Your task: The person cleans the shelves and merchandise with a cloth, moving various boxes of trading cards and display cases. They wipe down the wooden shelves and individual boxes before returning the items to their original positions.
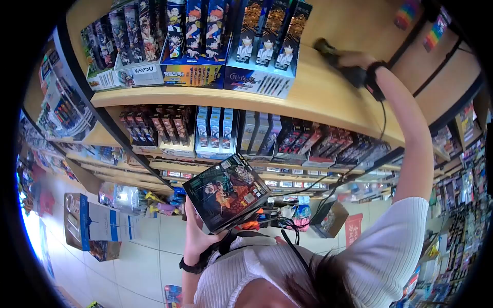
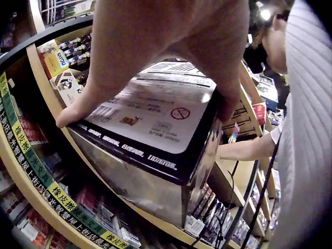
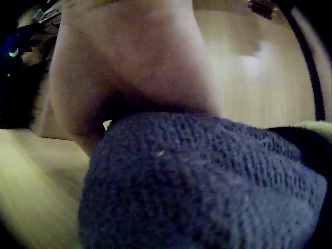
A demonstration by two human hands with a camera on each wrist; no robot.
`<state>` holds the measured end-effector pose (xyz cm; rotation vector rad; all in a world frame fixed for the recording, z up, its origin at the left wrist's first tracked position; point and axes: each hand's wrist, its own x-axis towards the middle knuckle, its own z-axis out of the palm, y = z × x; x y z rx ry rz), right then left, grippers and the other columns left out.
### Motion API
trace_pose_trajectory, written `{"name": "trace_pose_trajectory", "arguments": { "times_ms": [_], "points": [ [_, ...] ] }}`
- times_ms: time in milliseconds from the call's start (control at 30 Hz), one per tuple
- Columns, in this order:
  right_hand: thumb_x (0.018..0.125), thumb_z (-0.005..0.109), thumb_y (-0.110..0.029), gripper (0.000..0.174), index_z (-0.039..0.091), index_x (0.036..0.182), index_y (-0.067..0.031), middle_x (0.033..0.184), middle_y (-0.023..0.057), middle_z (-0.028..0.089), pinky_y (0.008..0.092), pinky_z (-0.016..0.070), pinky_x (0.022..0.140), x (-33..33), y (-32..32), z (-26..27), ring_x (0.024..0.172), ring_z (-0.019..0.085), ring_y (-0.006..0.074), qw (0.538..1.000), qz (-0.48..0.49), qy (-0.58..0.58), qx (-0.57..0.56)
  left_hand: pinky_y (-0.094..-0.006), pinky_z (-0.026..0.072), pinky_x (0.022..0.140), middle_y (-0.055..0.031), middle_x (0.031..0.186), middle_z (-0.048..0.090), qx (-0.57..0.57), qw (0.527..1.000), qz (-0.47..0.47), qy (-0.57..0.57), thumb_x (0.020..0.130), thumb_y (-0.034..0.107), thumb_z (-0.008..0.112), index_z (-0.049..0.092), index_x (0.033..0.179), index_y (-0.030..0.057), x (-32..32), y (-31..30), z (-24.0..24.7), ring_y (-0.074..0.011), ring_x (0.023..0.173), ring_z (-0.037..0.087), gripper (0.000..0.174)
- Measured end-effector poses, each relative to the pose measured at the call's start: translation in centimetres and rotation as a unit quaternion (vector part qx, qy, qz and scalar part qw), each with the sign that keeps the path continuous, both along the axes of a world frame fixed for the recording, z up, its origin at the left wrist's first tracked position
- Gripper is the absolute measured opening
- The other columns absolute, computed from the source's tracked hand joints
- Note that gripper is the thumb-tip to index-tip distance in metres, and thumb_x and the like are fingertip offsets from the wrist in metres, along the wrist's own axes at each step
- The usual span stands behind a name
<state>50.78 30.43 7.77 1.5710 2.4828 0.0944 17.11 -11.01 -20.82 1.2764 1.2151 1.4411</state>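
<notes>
My left hand (image 1: 199, 233) grips a dark box (image 1: 228, 191) with printed cartoon figures, held in front of my chest below the top shelf. In the left wrist view the thumb and fingers span the box's white label panel, which carries small print and a barcode. Up at the right, my right hand (image 1: 355, 60) is on the wooden shelf (image 1: 328, 100), holding a dark grey cloth (image 3: 192, 181). The ribbed, towel-like cloth bunches under the palm in the right wrist view, where the fingertips are mostly hidden.
Several upright card boxes (image 1: 195, 41) in display trays stand on the top shelf, left of the cloth. More boxed packs (image 1: 215, 128) line the shelf below. Black cables (image 1: 328, 200) hang near my right side. An open carton (image 1: 331, 218) and a blue-and-white box (image 1: 102, 223) are lower down.
</notes>
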Motion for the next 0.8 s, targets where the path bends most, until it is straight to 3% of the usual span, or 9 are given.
{"name": "trace_pose_trajectory", "arguments": {
  "times_ms": [33, 67, 200, 367, 433, 500, 633, 667, 800],
  "points": [
    [0.067, 0.050, -0.015, 0.060, 0.046, 0.127, -0.0078, 0.102, 0.0176, 0.061, 0.0320, 0.0430, 0.078, -3.7, -3.5, 1.4, 0.090, 0.056, 0.0253, 0.998, -0.023, -0.053, 0.000, -0.0341, 0.0295, 0.104, -0.0110, 0.135, 0.027, -0.001, 1.000, -0.010, 0.005, 0.048, 0.007, 0.081, 0.001, 0.141, 0.0032, -0.1, 0.1, -0.2, -0.0211, 0.123, 0.035, 0.122],
    [0.067, 0.052, -0.013, 0.062, 0.044, 0.128, -0.0071, 0.112, 0.0186, 0.058, 0.0313, 0.0412, 0.086, -1.2, 2.2, -1.0, 0.100, 0.054, 0.0262, 0.999, 0.046, 0.002, 0.014, -0.0338, 0.0293, 0.104, -0.0106, 0.134, 0.029, 0.000, 1.000, -0.018, -0.011, 0.048, 0.006, 0.081, 0.002, 0.141, 0.0031, -0.2, 0.2, -0.6, -0.0206, 0.122, 0.036, 0.121],
    [0.073, 0.057, -0.015, 0.066, 0.035, 0.135, -0.0120, 0.129, 0.0178, 0.046, 0.0309, 0.0357, 0.097, -4.2, -4.9, -0.7, 0.118, 0.045, 0.0273, 0.999, 0.014, 0.003, -0.030, -0.0336, 0.0288, 0.103, -0.0110, 0.130, 0.034, -0.038, 0.998, -0.047, -0.024, 0.049, 0.006, 0.079, 0.008, 0.140, 0.0014, 0.1, 0.2, -0.7, -0.0206, 0.120, 0.037, 0.115],
    [0.080, 0.054, -0.004, 0.060, 0.033, 0.135, -0.0123, 0.133, 0.0144, 0.041, 0.0319, 0.0315, 0.102, 0.9, -13.8, -2.5, 0.120, 0.042, 0.0260, 0.980, 0.183, 0.080, -0.021, -0.0344, 0.0263, 0.105, -0.0131, 0.136, 0.028, -0.042, 0.989, -0.106, -0.099, 0.053, 0.008, 0.080, 0.002, 0.141, 0.0017, 1.7, 2.1, -0.2, -0.0228, 0.125, 0.033, 0.117],
    [0.075, 0.055, 0.007, 0.060, 0.038, 0.130, -0.0084, 0.133, 0.0109, 0.040, 0.0340, 0.0298, 0.104, 3.1, -17.9, -2.4, 0.124, 0.039, 0.0245, 0.971, 0.218, 0.097, -0.005, -0.0347, 0.0244, 0.106, -0.0140, 0.139, 0.025, 0.009, 0.993, -0.117, 0.010, 0.053, 0.009, 0.082, 0.001, 0.140, 0.0016, 1.6, 3.0, -1.0, -0.0233, 0.128, 0.030, 0.119],
    [0.080, 0.053, -0.001, 0.052, 0.039, 0.130, -0.0076, 0.127, 0.0146, 0.047, 0.0304, 0.0334, 0.099, 6.8, -21.2, -3.5, 0.118, 0.044, 0.0257, 0.967, 0.215, 0.123, 0.065, -0.0349, 0.0233, 0.106, -0.0147, 0.140, 0.022, 0.045, 0.989, -0.141, 0.009, 0.053, 0.011, 0.083, 0.001, 0.140, 0.0011, 2.3, 3.5, 0.5, -0.0234, 0.129, 0.028, 0.120],
    [0.077, 0.055, 0.004, 0.042, 0.049, 0.118, -0.0016, 0.122, 0.0174, 0.052, 0.0318, 0.0376, 0.096, 16.3, -27.2, -5.8, 0.113, 0.050, 0.0283, 0.983, -0.067, 0.167, 0.045, -0.0364, 0.0251, 0.104, -0.0172, 0.134, 0.030, 0.054, 0.987, -0.143, 0.043, 0.051, 0.021, 0.084, 0.008, 0.138, -0.0026, 3.0, 4.5, 0.2, -0.0260, 0.125, 0.032, 0.119],
    [0.075, 0.058, 0.004, 0.042, 0.051, 0.116, -0.0015, 0.119, 0.0182, 0.053, 0.0318, 0.0376, 0.096, 16.7, -29.5, -7.8, 0.112, 0.050, 0.0283, 0.982, -0.059, 0.124, 0.126, -0.0375, 0.0264, 0.103, -0.0186, 0.131, 0.032, 0.080, 0.987, -0.124, 0.058, 0.049, 0.025, 0.084, 0.011, 0.137, -0.0042, 3.4, 4.7, -0.1, -0.0280, 0.123, 0.034, 0.118],
    [0.076, 0.062, -0.004, 0.048, 0.048, 0.122, -0.0038, 0.119, 0.0178, 0.054, 0.0326, 0.0368, 0.096, 12.8, -34.3, -15.6, 0.113, 0.050, 0.0282, 0.928, -0.137, 0.312, 0.151, -0.0412, 0.0297, 0.101, -0.0233, 0.126, 0.034, 0.096, 0.972, -0.144, 0.159, 0.051, 0.020, 0.082, 0.017, 0.134, -0.0031, 5.6, 5.4, 2.3, -0.0366, 0.120, 0.033, 0.109]
  ]
}}
